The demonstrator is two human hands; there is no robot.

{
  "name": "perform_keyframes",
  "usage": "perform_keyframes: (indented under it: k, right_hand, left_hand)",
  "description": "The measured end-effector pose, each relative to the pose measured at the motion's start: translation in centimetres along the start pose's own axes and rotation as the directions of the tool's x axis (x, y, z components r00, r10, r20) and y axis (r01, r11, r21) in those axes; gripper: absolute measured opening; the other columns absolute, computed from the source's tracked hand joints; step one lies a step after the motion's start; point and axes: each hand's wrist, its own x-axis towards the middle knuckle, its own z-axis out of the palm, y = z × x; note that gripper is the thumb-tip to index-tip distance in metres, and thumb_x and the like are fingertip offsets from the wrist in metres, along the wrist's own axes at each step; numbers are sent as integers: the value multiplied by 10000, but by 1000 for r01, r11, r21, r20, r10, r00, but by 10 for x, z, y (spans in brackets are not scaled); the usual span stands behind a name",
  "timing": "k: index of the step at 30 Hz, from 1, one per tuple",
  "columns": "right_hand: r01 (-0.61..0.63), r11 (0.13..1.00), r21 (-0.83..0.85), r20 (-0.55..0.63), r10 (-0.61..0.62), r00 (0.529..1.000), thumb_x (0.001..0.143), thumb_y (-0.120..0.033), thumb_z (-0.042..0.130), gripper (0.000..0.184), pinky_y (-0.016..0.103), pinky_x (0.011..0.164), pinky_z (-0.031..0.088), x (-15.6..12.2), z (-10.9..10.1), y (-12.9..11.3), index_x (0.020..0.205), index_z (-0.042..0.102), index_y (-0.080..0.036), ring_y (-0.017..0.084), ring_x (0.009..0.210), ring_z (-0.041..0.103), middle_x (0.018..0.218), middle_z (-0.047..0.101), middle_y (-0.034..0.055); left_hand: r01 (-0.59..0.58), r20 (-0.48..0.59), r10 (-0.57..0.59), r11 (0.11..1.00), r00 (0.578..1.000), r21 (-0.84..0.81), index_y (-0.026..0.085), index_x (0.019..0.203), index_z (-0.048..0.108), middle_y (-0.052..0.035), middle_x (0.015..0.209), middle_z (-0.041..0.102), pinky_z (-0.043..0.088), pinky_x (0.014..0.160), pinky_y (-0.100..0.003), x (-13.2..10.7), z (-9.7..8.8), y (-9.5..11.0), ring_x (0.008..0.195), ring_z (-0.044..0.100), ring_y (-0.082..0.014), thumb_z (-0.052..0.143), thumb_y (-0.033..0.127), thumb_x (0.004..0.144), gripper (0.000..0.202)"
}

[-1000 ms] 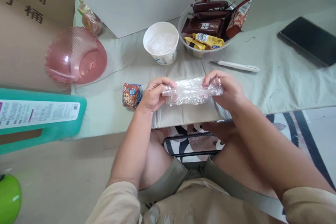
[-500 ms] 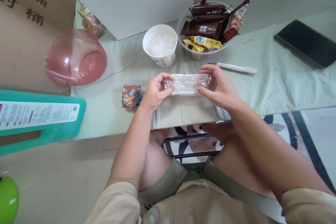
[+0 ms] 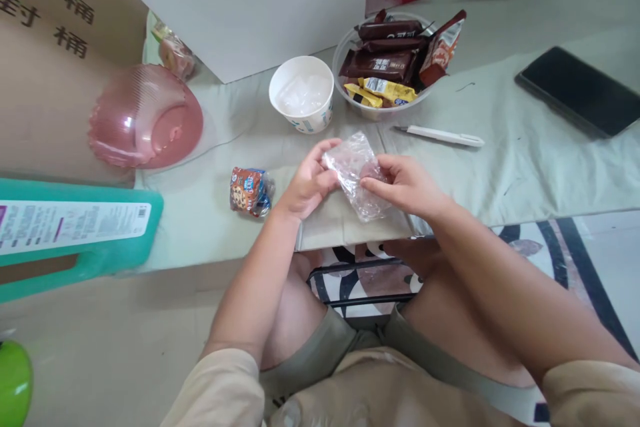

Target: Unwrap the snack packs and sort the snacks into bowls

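Note:
A crumpled clear plastic wrapper is held over the near edge of the cloth-covered table. My left hand pinches its left end with thumb and fingers. My right hand grips its right side, fingers closed over the film. A small cookie packet lies on the cloth just left of my left hand.
Behind my hands stand a white paper cup with clear contents and a clear bowl of snack bars. A white pen lies to the right, a black phone further right. A pink bowl leans against a cardboard box, beside a teal stool.
The wrapper was stretched wide between both hands; now my hands have come together and the film is bunched and tilted between them.

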Motion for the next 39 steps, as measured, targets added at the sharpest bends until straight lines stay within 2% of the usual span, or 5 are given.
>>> perform_keyframes:
  k: [11, 15, 21, 29, 39]
  right_hand:
    - [417, 746, -519, -300, -616, 729, 930, -269, 654, 46, 434, 943, 458, -7, 9, 5, 921, 698, -274, 250, 1024, 641, 1056, 733, 66]
    - [352, 692, -630, -124, -537, 834, 934, -308, 647, 100, 461, 951, 414, -8, 11, 13, 969, 737, -280, 293, 1132, 627, 1084, 762, 66]
    - [301, 768, -565, 123, -283, 951, 870, -222, 625, 162, 489, 997, 384, -6, 7, 18, 996, 727, -233, 337, 1269, 636, 1099, 799, 75]
    - [175, 890, -422, -5, -195, 981, 932, -368, 601, 322, 512, 1036, 426, -3, 9, 19, 1208, 667, -216, 301, 1068, 729, 1064, 791, 108]
    - [41, 911, -410, -210, -138, 968, 898, -342, 649, 578, 507, 936, 464, 14, 15, 20, 1436, 505, -187, 311, 937, 712, 823, 751, 62]
  left_hand:
    - [-446, 91, 640, 419, 763, 791, 298, 912, 809, -65, 1078, 744, 524, 830, -379, -13, 3, 1, 990, 646, -213, 701, 332, 914, 114]
    - [-461, 243, 598, 241, 764, 854, 283, 930, 794, -52, 952, 714, 495, 819, -368, -12, -8, -3, 916, 611, -203, 647, 169, 913, 187]
    - [-294, 252, 218, 189, 943, 937, 220, 1068, 780, -96, 1132, 665, 486, 934, -438, -16, -11, -4, 1033, 577, -269, 782, 227, 775, 292]
    - [-223, 125, 254, 406, 959, 886, 199, 752, 684, -14, 697, 647, 434, 665, -317, -18, -9, 2, 653, 548, -160, 656, 354, 891, 210]
    - [-53, -118, 321, 476, 940, 878, 234, 1324, 598, -32, 1061, 669, 492, 742, -293, -14, -4, -7, 683, 577, -108, 724, 189, 801, 540]
